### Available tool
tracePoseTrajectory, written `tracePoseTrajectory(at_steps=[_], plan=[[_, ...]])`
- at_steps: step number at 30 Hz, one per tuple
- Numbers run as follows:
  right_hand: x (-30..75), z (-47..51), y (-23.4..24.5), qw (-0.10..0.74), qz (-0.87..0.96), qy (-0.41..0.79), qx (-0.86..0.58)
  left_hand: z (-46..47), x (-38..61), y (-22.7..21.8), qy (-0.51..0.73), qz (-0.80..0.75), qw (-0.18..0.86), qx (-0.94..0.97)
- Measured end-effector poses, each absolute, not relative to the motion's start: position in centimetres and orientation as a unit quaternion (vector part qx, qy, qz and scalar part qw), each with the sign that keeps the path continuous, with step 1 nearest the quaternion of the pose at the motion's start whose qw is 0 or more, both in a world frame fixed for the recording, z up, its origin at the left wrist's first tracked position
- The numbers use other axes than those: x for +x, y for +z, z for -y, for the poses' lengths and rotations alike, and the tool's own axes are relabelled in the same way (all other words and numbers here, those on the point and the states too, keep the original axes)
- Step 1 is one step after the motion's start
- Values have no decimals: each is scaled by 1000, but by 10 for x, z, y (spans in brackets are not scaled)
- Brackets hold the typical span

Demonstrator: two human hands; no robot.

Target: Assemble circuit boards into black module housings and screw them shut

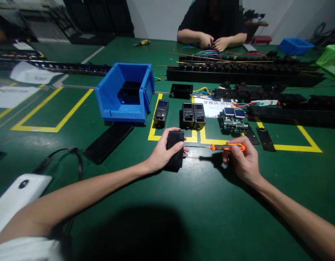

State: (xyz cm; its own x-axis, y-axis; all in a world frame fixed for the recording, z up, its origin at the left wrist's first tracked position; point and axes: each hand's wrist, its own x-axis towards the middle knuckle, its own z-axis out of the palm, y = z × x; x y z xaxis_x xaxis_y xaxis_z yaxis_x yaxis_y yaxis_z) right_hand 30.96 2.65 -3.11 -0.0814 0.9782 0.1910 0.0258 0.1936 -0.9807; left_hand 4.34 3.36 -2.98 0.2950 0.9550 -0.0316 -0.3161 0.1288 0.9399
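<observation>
My left hand (163,154) is wrapped round a black rectangular module (175,151) that rests on the green table. My right hand (242,161) pinches the orange handle of a screwdriver (227,146); its thin shaft points left and its tip reaches the module's side. Just beyond the hands, inside a yellow taped box, stand three black modules with small screens (161,113) (194,115) and one with bare circuit parts and blue displays (234,119).
A blue plastic bin (125,92) sits at centre left, a flat black plate (109,142) in front of it. Long black power strips (243,74) and coloured wires fill the far right. Another person's hands (213,41) work across the table. A white device (16,197) lies near left.
</observation>
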Motion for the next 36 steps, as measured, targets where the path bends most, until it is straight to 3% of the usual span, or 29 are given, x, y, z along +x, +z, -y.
tracePoseTrajectory(at_steps=[36], plan=[[311,-26,-35,524,577,463,-422,-32,46,-32,497,-362,661,431]])
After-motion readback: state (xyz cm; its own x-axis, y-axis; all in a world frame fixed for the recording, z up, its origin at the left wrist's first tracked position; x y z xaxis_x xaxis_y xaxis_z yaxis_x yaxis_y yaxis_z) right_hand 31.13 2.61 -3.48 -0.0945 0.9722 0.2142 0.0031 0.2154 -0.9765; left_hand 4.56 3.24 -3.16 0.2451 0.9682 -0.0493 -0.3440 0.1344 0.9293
